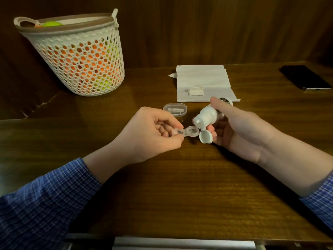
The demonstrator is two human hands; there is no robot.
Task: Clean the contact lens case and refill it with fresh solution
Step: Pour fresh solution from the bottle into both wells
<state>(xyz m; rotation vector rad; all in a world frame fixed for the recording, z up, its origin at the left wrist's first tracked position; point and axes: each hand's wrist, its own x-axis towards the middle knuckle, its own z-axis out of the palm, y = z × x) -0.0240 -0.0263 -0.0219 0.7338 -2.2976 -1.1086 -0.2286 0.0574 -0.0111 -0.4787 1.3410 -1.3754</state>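
My left hand (153, 132) pinches the left end of a clear two-well contact lens case (187, 132), holding it level above the wooden table. My right hand (234, 127) grips a small white solution bottle (207, 115), tilted with its nozzle pointing down-left just above the case's right well. The bottle's flip cap (205, 137) hangs open below the nozzle. Both wells are uncovered and face up.
A clear oval plastic box (175, 109) with small white tools lies behind the hands. A white tissue (203, 82) with a small folded pad (195, 91) lies farther back. A white mesh basket (77, 55) stands at the back left, a dark phone (306, 77) at the far right.
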